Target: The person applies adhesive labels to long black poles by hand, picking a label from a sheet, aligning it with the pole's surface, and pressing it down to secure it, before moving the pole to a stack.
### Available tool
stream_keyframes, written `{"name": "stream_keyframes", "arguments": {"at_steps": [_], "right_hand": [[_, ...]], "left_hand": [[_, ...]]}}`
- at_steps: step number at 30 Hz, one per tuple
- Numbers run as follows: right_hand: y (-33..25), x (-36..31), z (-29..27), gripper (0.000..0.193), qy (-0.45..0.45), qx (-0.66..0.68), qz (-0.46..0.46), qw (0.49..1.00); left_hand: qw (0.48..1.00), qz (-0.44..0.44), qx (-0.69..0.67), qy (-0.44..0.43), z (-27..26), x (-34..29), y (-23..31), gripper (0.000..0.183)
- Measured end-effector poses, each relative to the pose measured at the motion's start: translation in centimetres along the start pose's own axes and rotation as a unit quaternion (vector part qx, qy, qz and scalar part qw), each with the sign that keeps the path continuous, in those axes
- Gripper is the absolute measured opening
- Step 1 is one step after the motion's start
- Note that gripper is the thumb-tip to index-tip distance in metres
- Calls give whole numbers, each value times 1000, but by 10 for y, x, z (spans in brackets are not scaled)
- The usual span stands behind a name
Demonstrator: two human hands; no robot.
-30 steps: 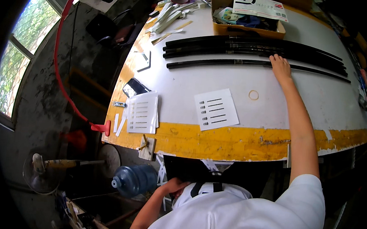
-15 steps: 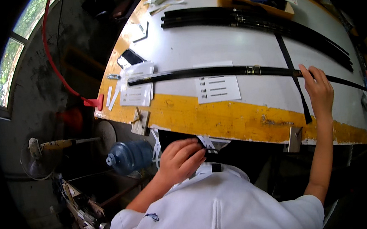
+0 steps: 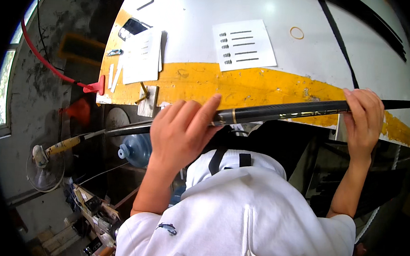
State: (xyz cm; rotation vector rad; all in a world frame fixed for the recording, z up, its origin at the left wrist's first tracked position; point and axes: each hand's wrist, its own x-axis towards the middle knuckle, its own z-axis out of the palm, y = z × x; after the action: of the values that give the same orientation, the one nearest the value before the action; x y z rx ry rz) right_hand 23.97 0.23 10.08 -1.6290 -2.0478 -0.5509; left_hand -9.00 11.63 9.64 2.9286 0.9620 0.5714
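Observation:
A long, glossy black fishing rod (image 3: 281,111) with gold-coloured rings and lettering lies across in front of me, along the table's near edge. My left hand (image 3: 179,131) is closed around it left of the middle, and the rod's left end sticks out beyond that hand, over the floor. My right hand (image 3: 364,118) grips it farther right, with the fingers over the top. The rod's far right end runs to the rim of the view. A black strap (image 3: 338,40) stretches over the table behind my right hand.
On the white and yellow table (image 3: 194,78) lie printed sheets (image 3: 244,45), a phone (image 3: 132,28), a rubber band (image 3: 296,33) and more black rods (image 3: 362,18). A wooden block (image 3: 147,102) is at the near edge. A fan (image 3: 45,167) and water bottle (image 3: 135,149) stand at lower left.
The rod has come off the table toward me. My left hand has moved up from near my waist and taken hold of it; my right hand still grips it. The rubber band now shows.

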Motion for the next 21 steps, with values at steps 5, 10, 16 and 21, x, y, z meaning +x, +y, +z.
{"name": "stream_keyframes", "arguments": {"at_steps": [5,10,16,21], "right_hand": [[-1,-10,1,40,-14,3,-2,1000],[-1,-12,-8,32,-53,-32,-29,998],[-4,-22,-8,33,-59,-69,-40,995],[-9,-23,-8,36,-83,-94,-54,991]], "left_hand": [[1000,2,0,5,-5,-18,-19,48],[998,3,-65,-4,-8,-22,-26,38],[996,11,-93,-12,-5,-30,-33,35],[996,0,-86,-21,-2,-43,-31,38]]}}
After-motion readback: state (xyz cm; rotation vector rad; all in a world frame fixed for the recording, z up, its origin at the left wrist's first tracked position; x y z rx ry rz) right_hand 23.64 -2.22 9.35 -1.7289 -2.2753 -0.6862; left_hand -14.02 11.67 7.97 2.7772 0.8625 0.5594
